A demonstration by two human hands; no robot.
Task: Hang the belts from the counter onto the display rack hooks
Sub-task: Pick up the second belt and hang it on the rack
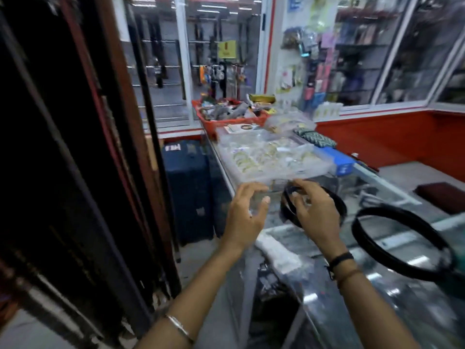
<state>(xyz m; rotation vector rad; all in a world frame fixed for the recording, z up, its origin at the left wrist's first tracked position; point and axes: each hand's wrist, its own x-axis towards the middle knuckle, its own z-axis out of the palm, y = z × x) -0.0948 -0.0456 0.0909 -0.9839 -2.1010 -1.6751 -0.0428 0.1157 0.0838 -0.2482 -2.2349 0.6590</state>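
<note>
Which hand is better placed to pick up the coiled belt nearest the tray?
The right hand. Its fingers are already on the coiled black belt on the glass counter, while the left hand hovers open beside it, nearer the hanging belts.

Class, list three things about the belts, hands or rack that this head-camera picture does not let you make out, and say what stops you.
1. Whether the right hand truly grips the coiled black belt: motion blur, and the hand covers it.
2. The buckle of the second black belt loop on the glass counter: not made out in the blur.
3. The rack hooks above the hanging dark belts: cut off by the top edge.
</note>
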